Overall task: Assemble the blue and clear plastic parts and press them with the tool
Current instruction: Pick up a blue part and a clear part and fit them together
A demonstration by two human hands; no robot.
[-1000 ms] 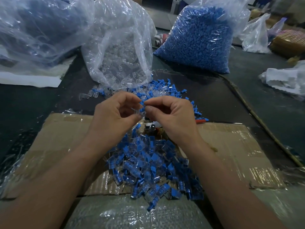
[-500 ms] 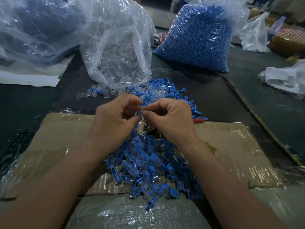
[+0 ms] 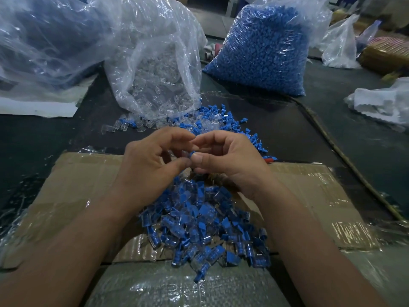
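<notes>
A flattened cardboard sheet (image 3: 88, 187), glossy with tape, lies on a dark table (image 3: 33, 138). Bubble wrap (image 3: 177, 289) overlaps the cardboard's near edge. A thin cord (image 3: 354, 167) runs past its right corner. Crumpled white plastic (image 3: 382, 103) lies beyond the cord, and white paper (image 3: 37, 108) lies beyond the cardboard's far left corner.

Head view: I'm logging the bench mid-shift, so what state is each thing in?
left hand: fingers curled, pinching the blue part.
right hand: fingers curled, pinching the same part.
blue part: held in the air between both thumbs.
clear-parts bag: lying open, parts spilling from its mouth.
blue-parts bag: upright, full.
assembled pile: heaped loose on the cardboard.
</notes>
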